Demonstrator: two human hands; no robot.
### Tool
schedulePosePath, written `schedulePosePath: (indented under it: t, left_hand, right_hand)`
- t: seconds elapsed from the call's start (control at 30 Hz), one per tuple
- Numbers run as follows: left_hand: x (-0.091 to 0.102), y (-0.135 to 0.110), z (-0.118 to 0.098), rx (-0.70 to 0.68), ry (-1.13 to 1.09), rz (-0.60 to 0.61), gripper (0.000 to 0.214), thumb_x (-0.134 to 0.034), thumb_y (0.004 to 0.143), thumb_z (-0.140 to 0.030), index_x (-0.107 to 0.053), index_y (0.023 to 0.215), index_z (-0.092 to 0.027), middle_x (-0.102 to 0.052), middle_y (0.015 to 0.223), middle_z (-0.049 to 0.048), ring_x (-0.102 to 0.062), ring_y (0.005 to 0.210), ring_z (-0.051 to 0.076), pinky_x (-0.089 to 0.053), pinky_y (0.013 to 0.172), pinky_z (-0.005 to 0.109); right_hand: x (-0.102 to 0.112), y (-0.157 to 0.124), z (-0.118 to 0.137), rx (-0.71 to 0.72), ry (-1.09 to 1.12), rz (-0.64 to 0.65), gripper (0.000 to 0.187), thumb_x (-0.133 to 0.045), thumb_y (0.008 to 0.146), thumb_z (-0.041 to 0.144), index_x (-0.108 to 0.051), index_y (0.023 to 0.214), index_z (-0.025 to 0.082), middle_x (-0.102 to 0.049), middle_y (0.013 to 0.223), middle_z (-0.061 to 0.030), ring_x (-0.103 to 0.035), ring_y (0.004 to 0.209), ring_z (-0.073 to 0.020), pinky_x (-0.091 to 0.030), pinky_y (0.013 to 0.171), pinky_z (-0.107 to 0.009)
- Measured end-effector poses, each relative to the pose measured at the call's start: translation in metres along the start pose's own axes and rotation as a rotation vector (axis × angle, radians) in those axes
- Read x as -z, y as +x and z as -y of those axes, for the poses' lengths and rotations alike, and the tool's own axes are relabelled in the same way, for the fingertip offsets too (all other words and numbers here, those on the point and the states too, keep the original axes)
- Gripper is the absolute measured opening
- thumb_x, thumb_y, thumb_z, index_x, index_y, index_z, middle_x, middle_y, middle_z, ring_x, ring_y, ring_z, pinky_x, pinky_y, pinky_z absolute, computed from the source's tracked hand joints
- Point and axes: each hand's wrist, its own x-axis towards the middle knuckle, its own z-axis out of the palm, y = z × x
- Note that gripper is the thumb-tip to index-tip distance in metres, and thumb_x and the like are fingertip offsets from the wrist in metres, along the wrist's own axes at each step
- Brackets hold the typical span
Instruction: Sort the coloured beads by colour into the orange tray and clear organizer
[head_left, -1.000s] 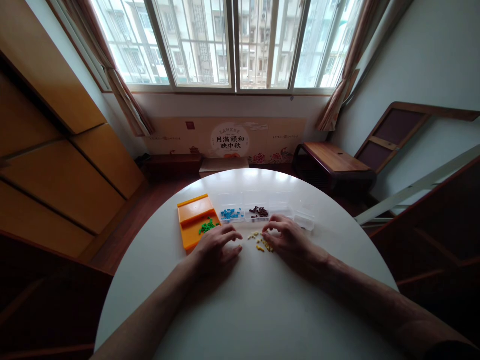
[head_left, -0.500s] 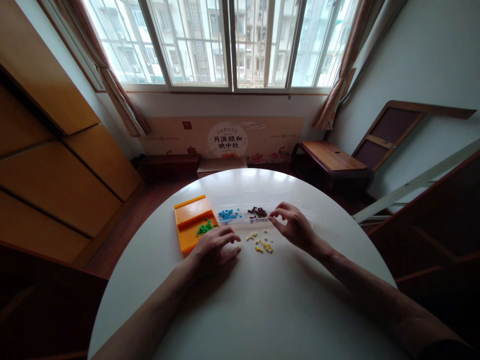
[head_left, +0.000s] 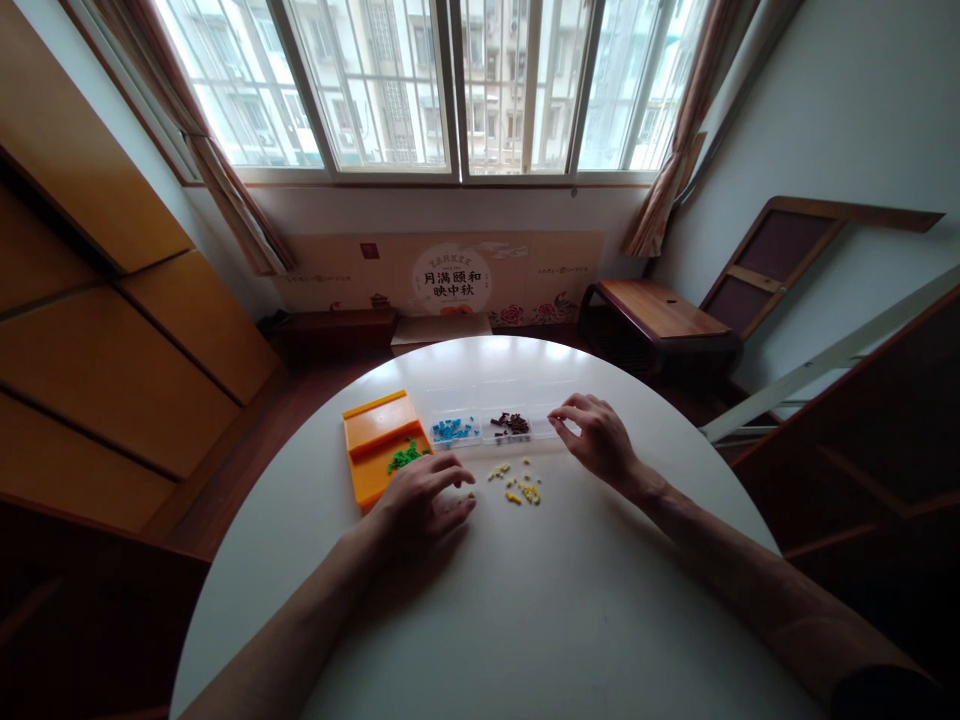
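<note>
My left hand (head_left: 420,497) lies palm down on the round white table (head_left: 525,620), fingers stretched toward a scatter of small yellow pieces (head_left: 517,485). My right hand (head_left: 600,435) hovers over the right end of a clear compartment box (head_left: 487,425), its thumb and fingers pinched together; what they hold is too small to see. The box holds blue pieces (head_left: 450,430) and dark brown pieces (head_left: 512,422) in separate compartments. An orange tray (head_left: 371,455) to the left carries green pieces (head_left: 405,457).
Beyond the table's far edge stand a low wooden bench (head_left: 660,315) on the right and a printed cardboard panel (head_left: 450,275) under the window. Wooden cabinets (head_left: 112,330) line the left wall. A wooden frame (head_left: 787,250) leans on the right wall.
My right hand has lifted off the yellow pieces and moved up and right to the box's right end, fingers pinched. The left hand has stayed in place.
</note>
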Motion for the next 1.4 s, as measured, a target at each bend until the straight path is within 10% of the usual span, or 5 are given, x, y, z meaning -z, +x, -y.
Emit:
schedulePosePath:
  t: [0.43, 0.6, 1.4]
  left_hand:
    - [-0.001, -0.001, 0.0, 0.011, 0.008, 0.034, 0.015, -0.071, 0.094, -0.029, -0.076, 0.108, -0.025, -0.076, 0.098, 0.0044, -0.07, 0.082, 0.018, -0.056, 0.074, 0.029]
    - [-0.001, -0.001, -0.001, 0.002, 0.002, 0.043, 0.015, -0.07, 0.091, -0.024, -0.076, 0.105, -0.025, -0.076, 0.097, 0.0036, -0.07, 0.08, 0.017, -0.054, 0.072, 0.028]
    - [-0.005, -0.004, 0.002, 0.011, 0.011, 0.047, 0.014, -0.068, 0.095, -0.027, -0.076, 0.105, -0.025, -0.076, 0.097, 0.0045, -0.069, 0.081, 0.018, -0.054, 0.075, 0.03]
  right_hand:
    - [-0.002, -0.03, 0.031, 0.186, 0.168, 0.25, 0.022, -0.065, 0.107, 0.026, -0.075, 0.126, 0.025, -0.074, 0.113, -0.0099, -0.068, 0.103, -0.0273, -0.057, 0.095, -0.045]
    - [-0.005, -0.03, 0.032, 0.184, 0.197, 0.279, 0.019, -0.061, 0.11, 0.027, -0.08, 0.108, 0.027, -0.074, 0.109, -0.0077, -0.068, 0.093, -0.0226, -0.056, 0.085, -0.037]
    - [-0.007, -0.023, 0.011, -0.018, 0.113, 0.006, 0.032, -0.056, 0.108, 0.014, -0.076, 0.13, 0.026, -0.079, 0.111, -0.0096, -0.07, 0.1, -0.0318, -0.057, 0.094, -0.05]
